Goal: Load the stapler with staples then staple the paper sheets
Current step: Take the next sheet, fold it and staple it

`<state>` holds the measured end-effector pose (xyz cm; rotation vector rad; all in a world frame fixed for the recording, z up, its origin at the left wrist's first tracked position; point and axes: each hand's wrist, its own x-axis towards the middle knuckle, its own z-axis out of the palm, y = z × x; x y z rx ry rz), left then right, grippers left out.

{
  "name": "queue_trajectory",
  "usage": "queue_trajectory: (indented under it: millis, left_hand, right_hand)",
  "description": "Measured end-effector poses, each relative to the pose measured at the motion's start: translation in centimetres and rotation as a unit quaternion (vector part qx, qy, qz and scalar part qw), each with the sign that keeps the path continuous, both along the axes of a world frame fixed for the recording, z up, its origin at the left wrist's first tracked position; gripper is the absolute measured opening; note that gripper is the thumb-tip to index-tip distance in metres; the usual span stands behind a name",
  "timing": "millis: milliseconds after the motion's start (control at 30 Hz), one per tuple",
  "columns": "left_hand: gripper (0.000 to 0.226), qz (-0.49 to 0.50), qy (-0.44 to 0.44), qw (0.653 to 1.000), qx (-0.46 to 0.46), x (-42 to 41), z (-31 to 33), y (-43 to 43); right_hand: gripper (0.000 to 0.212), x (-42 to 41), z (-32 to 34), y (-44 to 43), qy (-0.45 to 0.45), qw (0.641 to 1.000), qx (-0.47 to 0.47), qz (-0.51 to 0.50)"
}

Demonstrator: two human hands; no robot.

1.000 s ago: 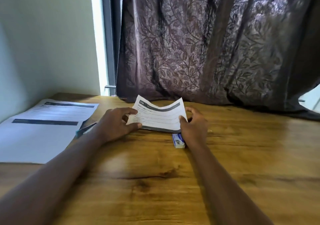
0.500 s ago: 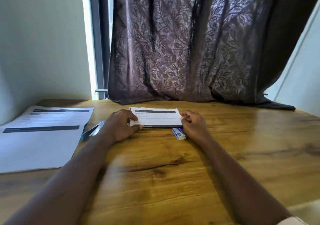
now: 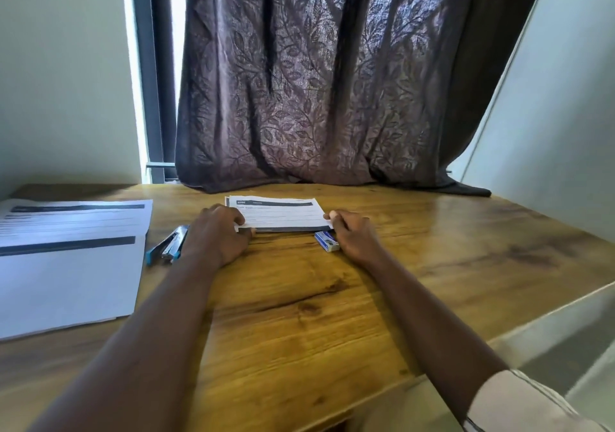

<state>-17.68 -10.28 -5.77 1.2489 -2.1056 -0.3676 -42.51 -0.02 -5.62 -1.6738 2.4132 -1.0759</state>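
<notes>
step in hand: stapler (image 3: 169, 245) judged not yet loaded; paper sheets (image 3: 279, 215) held squared at both ends.
at the far left, larger printed sheets (image 3: 66, 265) are laid on the wooden table (image 3: 299, 315). just beside them the blue-and-black stapler is left untouched. the left hand (image 3: 219, 235) is curled over the left edge of the paper sheets, a small stack laid flat near the curtain (image 3: 316, 82). the staple box (image 3: 327, 241) is set just beside the stack's right corner, which is pinched by the right hand (image 3: 352, 235). for the next move, the stack is to be released, and the stapler and staple box are to be taken up so that the magazine can be opened.
</notes>
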Motion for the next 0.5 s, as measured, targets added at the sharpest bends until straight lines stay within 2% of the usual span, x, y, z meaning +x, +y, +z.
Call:
queue_trajectory:
  millis: [200,500]
  left_hand:
    - [0.036,0.039,-0.019,0.999,0.003,-0.2,0.4,0.4]
    - [0.035,0.096,-0.089,0.991,-0.028,-0.9,1.1,2.1]
  right_hand:
    - [0.028,-0.3,-0.3,0.1,0.018,1.0,-0.025,-0.001]
    - [0.031,-1.0,-0.9,-0.6,0.033,0.999,0.02,0.002]
